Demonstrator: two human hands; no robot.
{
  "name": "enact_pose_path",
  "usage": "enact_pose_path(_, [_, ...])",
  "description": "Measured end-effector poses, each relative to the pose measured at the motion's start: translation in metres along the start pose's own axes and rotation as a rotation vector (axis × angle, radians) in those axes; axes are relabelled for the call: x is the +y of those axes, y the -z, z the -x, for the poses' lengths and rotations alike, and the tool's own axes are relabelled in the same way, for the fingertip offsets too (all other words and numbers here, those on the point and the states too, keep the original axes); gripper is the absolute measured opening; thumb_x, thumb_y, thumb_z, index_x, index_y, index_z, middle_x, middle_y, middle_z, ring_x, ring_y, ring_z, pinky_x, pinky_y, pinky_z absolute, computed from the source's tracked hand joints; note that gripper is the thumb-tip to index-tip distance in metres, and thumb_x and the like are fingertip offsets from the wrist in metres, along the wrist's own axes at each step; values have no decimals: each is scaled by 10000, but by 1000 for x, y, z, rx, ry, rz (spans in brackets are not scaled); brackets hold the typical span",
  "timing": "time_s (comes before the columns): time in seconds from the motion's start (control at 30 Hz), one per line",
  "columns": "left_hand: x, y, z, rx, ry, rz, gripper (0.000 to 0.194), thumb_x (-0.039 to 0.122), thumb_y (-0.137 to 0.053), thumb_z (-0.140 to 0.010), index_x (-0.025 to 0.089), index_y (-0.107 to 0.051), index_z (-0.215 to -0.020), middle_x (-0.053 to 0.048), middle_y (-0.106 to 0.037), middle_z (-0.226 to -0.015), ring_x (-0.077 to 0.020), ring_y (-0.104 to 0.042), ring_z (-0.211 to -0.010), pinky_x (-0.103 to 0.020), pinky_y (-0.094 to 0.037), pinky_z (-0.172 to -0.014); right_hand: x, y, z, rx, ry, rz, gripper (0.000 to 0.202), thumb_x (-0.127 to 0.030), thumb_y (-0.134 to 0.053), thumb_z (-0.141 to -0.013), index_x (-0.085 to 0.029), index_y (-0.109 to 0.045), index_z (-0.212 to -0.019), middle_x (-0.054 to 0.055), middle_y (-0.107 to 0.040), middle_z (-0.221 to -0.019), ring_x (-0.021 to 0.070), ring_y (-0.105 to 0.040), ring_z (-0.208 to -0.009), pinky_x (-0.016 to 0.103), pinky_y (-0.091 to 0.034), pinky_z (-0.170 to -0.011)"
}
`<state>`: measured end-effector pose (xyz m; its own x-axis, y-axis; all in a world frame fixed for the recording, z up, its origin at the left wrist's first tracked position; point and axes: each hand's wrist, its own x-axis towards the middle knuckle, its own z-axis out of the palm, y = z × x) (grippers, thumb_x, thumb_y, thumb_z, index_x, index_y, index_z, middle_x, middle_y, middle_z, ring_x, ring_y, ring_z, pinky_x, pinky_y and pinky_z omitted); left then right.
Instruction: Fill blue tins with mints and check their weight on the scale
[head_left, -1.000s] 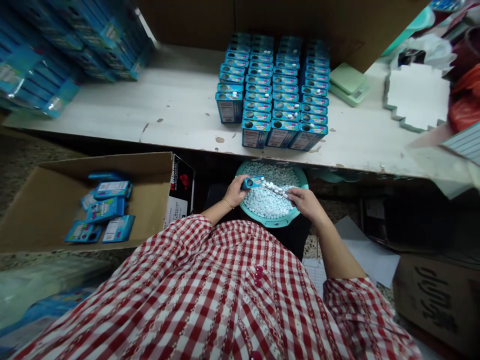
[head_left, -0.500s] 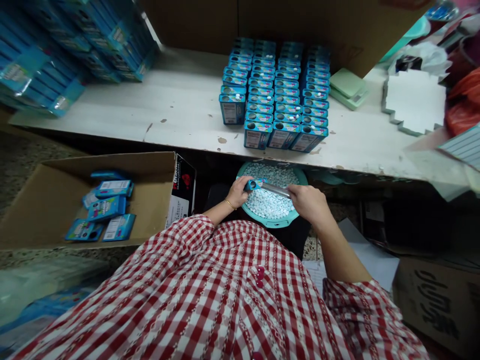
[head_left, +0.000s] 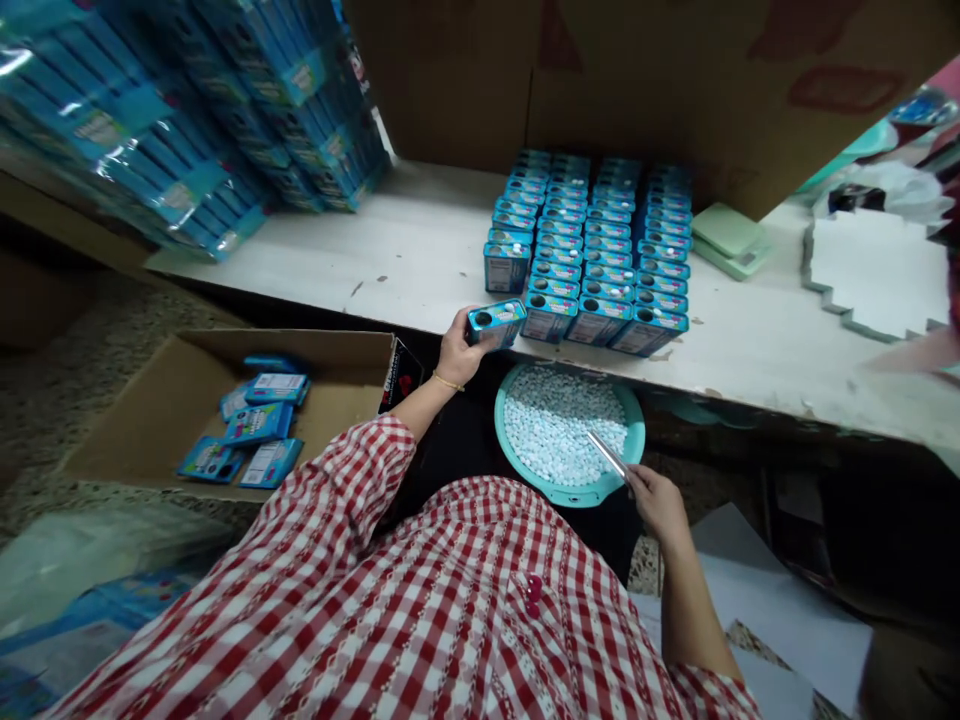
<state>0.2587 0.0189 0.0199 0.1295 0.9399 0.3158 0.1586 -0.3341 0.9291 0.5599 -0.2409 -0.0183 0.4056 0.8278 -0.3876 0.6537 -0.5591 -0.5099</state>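
My left hand (head_left: 460, 352) is closed round a small blue box (head_left: 496, 318), held upright at the table's front edge, just left of the nearest boxes in the rows. In my right hand (head_left: 657, 498) is a metal scoop (head_left: 609, 455), its tip over the small white pieces (head_left: 562, 425). These pieces fill a turquoise basin (head_left: 577, 496) below the table edge. Several rows of upright blue boxes (head_left: 585, 262) stand on the white table (head_left: 420, 240), and a few white pieces lie on top of some of them.
An open cardboard carton (head_left: 135, 430) with several blue boxes lies at the left. Wrapped blue packs (head_left: 172, 130) are stacked at the back left. A green scale (head_left: 727, 240) and white card pieces (head_left: 877, 270) are on the right. Cardboard (head_left: 637, 90) stands behind the rows.
My left hand has moved from over the basin up to the table edge with the blue box. My right hand has lowered the scoop away from that box. The head view has shifted.
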Motion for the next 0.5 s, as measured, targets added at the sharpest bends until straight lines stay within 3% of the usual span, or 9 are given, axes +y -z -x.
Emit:
enact_pose_path(0.17, [-31, -8, -76, -38, 37, -99, 543, 149, -659, -666, 148, -510, -1189, -77, -611, -1052, -218, -576, -999, -342, -452, -896, 2, -27, 11, -27, -2, -103, 558, -510, -394, -759, -110, -693, -1007, 59, -655, -615, 191, -589, -581, 276, -436, -590])
enact_pose_path(0.27, [-41, -17, -102, -36, 76, -306, 503, 110, -605, -697, 118, -538, -1196, -130, -573, -1099, -259, -545, -1057, -381, -430, -935, 2, -34, 16, -44, 7, -136, 543, -525, -411, -747, -128, -700, -979, 65, -676, -649, 194, -600, -595, 277, -451, -596])
enact_pose_path(0.4, [-43, -15, -102, -31, 113, -426, 559, 162, -617, -722, 107, -500, -1266, -154, -531, -1138, -280, -522, -1090, -399, -396, -975, -1, -36, 12, -73, 18, -147, 519, -541, -462, -710, -142, -712, -929, 94, -722, -797, 223, -644, -713, 288, -483, -670])
enact_pose_path(0.5, [-48, 22, -83, 60, -17, -442, 657, 236, -637, -734, 148, -409, -1344, -146, -460, -1269, -273, -437, -1204, -391, -332, -1040, -2, -36, 0, -67, 16, -123, 539, -570, -488, -674, -146, -713, -917, 107, -727, -869, 246, -653, -791, 298, -495, -701])
